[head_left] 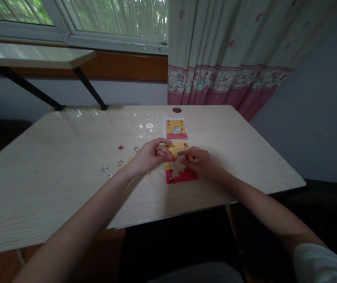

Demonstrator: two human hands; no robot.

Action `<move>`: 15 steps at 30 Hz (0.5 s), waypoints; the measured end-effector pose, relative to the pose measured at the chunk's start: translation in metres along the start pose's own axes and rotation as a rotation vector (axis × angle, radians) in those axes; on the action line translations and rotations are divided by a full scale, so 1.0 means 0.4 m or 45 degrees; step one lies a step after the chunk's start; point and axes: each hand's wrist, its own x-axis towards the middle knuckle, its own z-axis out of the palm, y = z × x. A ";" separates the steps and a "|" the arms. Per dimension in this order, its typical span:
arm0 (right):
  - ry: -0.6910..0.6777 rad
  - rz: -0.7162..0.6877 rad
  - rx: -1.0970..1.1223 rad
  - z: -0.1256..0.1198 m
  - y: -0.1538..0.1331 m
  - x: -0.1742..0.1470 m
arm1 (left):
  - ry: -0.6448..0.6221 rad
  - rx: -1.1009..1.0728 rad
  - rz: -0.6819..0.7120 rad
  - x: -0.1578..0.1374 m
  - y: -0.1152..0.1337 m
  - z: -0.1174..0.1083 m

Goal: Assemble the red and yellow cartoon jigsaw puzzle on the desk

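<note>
A partly assembled jigsaw puzzle [181, 176] in yellow and red lies on the table, with a bare gap in its middle. My left hand [153, 154] is over its left side, and thumb and fingertips pinch a small red puzzle piece [173, 159]. My right hand [199, 160] hovers above the right side, its thumb and index finger apart, close to the red piece but seemingly not holding it. Behind the puzzle lies a reference picture card [176, 127] showing a white animal on yellow and red. My hands hide part of the puzzle.
Loose puzzle pieces [120, 147] are scattered left of the puzzle, some partly behind my left forearm. The wooden table [76, 169] has a round cable hole [177, 110] at its back edge. A raised shelf [38, 57] on black supports stands at the back left.
</note>
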 end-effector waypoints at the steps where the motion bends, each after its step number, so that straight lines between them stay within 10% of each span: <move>1: 0.009 -0.012 -0.005 0.003 -0.001 -0.001 | 0.022 -0.032 0.013 0.005 -0.005 0.010; 15: -0.130 -0.138 -0.049 -0.001 -0.011 -0.019 | 0.112 0.426 0.221 -0.046 -0.052 0.027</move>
